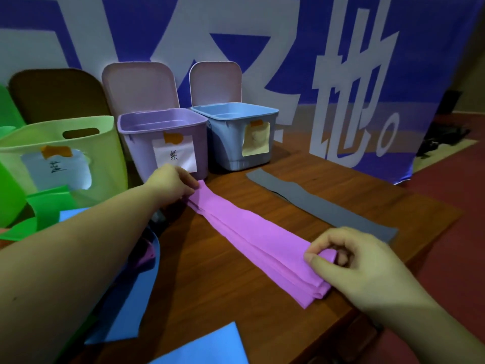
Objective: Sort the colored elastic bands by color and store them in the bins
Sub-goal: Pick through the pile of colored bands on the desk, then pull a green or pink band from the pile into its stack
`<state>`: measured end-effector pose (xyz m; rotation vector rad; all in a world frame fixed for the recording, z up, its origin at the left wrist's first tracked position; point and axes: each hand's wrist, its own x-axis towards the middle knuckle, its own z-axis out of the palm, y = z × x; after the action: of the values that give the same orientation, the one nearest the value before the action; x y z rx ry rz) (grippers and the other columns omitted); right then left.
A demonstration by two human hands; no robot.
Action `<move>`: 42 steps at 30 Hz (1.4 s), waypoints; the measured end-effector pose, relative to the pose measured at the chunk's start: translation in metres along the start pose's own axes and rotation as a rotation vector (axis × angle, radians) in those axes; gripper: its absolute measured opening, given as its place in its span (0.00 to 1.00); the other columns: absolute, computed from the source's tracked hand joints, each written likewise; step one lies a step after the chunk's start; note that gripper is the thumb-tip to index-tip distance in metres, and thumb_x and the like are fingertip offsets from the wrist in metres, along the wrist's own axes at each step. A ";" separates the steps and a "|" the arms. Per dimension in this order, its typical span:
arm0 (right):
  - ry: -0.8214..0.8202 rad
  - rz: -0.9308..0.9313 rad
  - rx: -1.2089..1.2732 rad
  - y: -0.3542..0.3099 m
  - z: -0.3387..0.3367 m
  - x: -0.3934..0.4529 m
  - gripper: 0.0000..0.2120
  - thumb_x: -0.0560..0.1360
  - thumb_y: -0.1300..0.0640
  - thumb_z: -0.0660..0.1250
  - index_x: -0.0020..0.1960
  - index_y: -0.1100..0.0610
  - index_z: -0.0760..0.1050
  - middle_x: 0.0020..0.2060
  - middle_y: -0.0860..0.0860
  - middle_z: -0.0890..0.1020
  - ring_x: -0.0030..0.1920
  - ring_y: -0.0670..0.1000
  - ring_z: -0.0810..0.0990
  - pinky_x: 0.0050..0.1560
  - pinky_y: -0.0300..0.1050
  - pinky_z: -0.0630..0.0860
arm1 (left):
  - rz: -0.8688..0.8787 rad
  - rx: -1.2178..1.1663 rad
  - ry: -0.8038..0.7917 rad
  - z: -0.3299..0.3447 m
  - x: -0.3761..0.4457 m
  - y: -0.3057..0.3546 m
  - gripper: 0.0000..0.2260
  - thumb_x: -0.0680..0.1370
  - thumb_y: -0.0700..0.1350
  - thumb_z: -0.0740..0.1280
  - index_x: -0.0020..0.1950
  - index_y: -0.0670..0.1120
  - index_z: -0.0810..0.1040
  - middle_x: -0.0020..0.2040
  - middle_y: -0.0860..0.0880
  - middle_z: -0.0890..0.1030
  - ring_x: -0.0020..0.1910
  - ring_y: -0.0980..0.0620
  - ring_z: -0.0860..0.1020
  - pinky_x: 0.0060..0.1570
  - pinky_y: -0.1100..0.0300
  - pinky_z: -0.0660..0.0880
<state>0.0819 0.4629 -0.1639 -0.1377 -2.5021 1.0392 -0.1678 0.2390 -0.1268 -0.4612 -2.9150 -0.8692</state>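
Lying: stacked purple bands point(252, 232) flat on the wooden table point(223, 292)
Grip: left hand point(170, 183) pinches far end – right hand point(349, 261) pinches near end
Bins: purple bin point(162, 132) just beyond
Unclear: layer count; blue bands point(210, 348) cut off

Makeshift sorting station, likely an event or activity room; exact kind unclear. Large blue banner point(341, 74) with white lettering hangs as backdrop. Wooden table point(236, 298) on red floor point(446, 200). Row of plastic bins: green point(110, 153), purple point(199, 143), blue point(228, 137), each with a taped handwritten paper label point(174, 153).
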 end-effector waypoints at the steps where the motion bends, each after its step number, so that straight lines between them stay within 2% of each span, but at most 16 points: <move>1: -0.004 -0.007 -0.024 0.002 0.001 0.001 0.07 0.66 0.51 0.73 0.42 0.42 0.77 0.34 0.46 0.78 0.36 0.46 0.75 0.36 0.39 0.71 | 0.026 0.073 -0.005 0.002 0.000 0.000 0.06 0.74 0.38 0.70 0.49 0.46 0.83 0.45 0.48 0.81 0.42 0.53 0.75 0.47 0.63 0.70; 4: -0.037 -0.019 -0.084 0.003 -0.001 0.004 0.05 0.65 0.48 0.72 0.39 0.44 0.78 0.38 0.45 0.78 0.42 0.43 0.75 0.45 0.41 0.73 | 0.065 0.213 -0.028 0.005 -0.002 0.002 0.08 0.75 0.40 0.68 0.53 0.46 0.82 0.52 0.47 0.81 0.46 0.52 0.74 0.48 0.62 0.69; 6: -0.085 -0.017 -0.111 0.001 -0.005 0.007 0.05 0.67 0.51 0.74 0.35 0.46 0.78 0.41 0.44 0.78 0.48 0.42 0.75 0.51 0.45 0.73 | 0.082 0.299 -0.056 0.001 -0.005 0.007 0.08 0.76 0.42 0.68 0.54 0.47 0.82 0.55 0.46 0.80 0.50 0.50 0.76 0.48 0.61 0.71; 10: -0.174 -0.044 -0.169 -0.018 -0.008 0.017 0.04 0.69 0.49 0.72 0.40 0.44 0.76 0.46 0.42 0.76 0.51 0.40 0.75 0.56 0.43 0.74 | 0.152 0.367 -0.071 -0.022 -0.018 0.021 0.09 0.75 0.43 0.67 0.55 0.48 0.82 0.56 0.47 0.81 0.54 0.48 0.77 0.51 0.60 0.71; 13: -0.216 -0.125 -0.219 -0.041 -0.002 0.027 0.06 0.70 0.47 0.71 0.44 0.43 0.75 0.49 0.41 0.75 0.53 0.40 0.74 0.57 0.42 0.73 | 0.232 0.364 -0.008 -0.047 -0.043 0.029 0.09 0.75 0.42 0.67 0.54 0.49 0.82 0.54 0.48 0.82 0.54 0.48 0.78 0.52 0.60 0.71; 16: -0.279 -0.221 -0.325 -0.070 0.009 0.034 0.09 0.72 0.45 0.69 0.51 0.42 0.73 0.51 0.40 0.72 0.56 0.42 0.71 0.54 0.38 0.67 | 0.270 0.354 0.048 -0.073 -0.083 0.023 0.08 0.76 0.44 0.67 0.53 0.49 0.81 0.49 0.51 0.81 0.52 0.50 0.78 0.49 0.62 0.70; 19: -0.297 -0.345 -0.364 -0.103 0.027 0.039 0.11 0.73 0.44 0.68 0.54 0.44 0.74 0.53 0.42 0.73 0.58 0.43 0.70 0.52 0.35 0.64 | 0.286 0.392 0.089 -0.100 -0.125 -0.003 0.08 0.76 0.47 0.67 0.54 0.51 0.80 0.54 0.52 0.81 0.54 0.51 0.78 0.52 0.60 0.71; 22: -0.308 -0.454 -0.377 -0.136 0.052 0.040 0.13 0.73 0.46 0.68 0.57 0.47 0.74 0.51 0.41 0.72 0.58 0.43 0.70 0.48 0.32 0.61 | 0.217 0.470 0.129 -0.126 -0.171 -0.038 0.10 0.76 0.52 0.66 0.57 0.55 0.77 0.57 0.53 0.79 0.57 0.52 0.76 0.55 0.59 0.71; 27: -0.342 -0.580 -0.309 -0.177 0.103 0.045 0.14 0.72 0.49 0.70 0.56 0.49 0.75 0.53 0.47 0.77 0.57 0.47 0.74 0.57 0.37 0.68 | 0.088 0.515 0.223 -0.156 -0.228 -0.085 0.12 0.78 0.56 0.63 0.60 0.58 0.75 0.58 0.56 0.76 0.58 0.54 0.75 0.52 0.61 0.69; 30: -0.364 -0.637 -0.287 -0.202 0.131 0.048 0.15 0.72 0.47 0.69 0.57 0.49 0.75 0.54 0.47 0.77 0.57 0.46 0.74 0.58 0.39 0.69 | 0.042 0.494 0.270 -0.154 -0.243 -0.110 0.13 0.77 0.56 0.63 0.61 0.58 0.74 0.60 0.56 0.75 0.59 0.54 0.74 0.55 0.60 0.70; 32: -0.387 -0.651 -0.266 -0.216 0.148 0.049 0.15 0.72 0.46 0.69 0.56 0.49 0.75 0.53 0.45 0.77 0.56 0.45 0.73 0.57 0.40 0.69 | 0.030 0.469 0.231 -0.148 -0.244 -0.121 0.14 0.77 0.56 0.63 0.62 0.57 0.74 0.62 0.55 0.74 0.61 0.53 0.73 0.56 0.60 0.70; 36: -0.413 -0.657 -0.211 -0.223 0.174 0.048 0.15 0.70 0.44 0.70 0.55 0.48 0.77 0.52 0.45 0.78 0.55 0.43 0.75 0.58 0.41 0.71 | 0.129 0.413 0.173 -0.135 -0.237 -0.131 0.14 0.76 0.58 0.63 0.60 0.56 0.76 0.60 0.55 0.76 0.59 0.53 0.74 0.56 0.58 0.71; 39: -0.460 -0.655 -0.204 -0.220 0.179 0.046 0.15 0.70 0.44 0.71 0.55 0.48 0.79 0.51 0.43 0.79 0.53 0.40 0.75 0.57 0.34 0.70 | 0.171 0.366 0.137 -0.131 -0.234 -0.135 0.15 0.76 0.58 0.63 0.59 0.55 0.77 0.58 0.55 0.77 0.58 0.54 0.74 0.57 0.57 0.71; 42: -0.530 -0.630 -0.129 -0.217 0.176 0.047 0.12 0.67 0.45 0.73 0.49 0.46 0.80 0.48 0.43 0.80 0.52 0.39 0.77 0.57 0.37 0.72 | 0.204 0.313 0.135 -0.128 -0.232 -0.138 0.14 0.76 0.57 0.64 0.58 0.55 0.78 0.57 0.53 0.78 0.57 0.54 0.74 0.58 0.56 0.71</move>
<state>-0.0197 0.2042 -0.1070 0.9409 -2.7537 0.7013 0.0081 -0.0024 -0.1258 -0.6297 -2.7471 -0.3922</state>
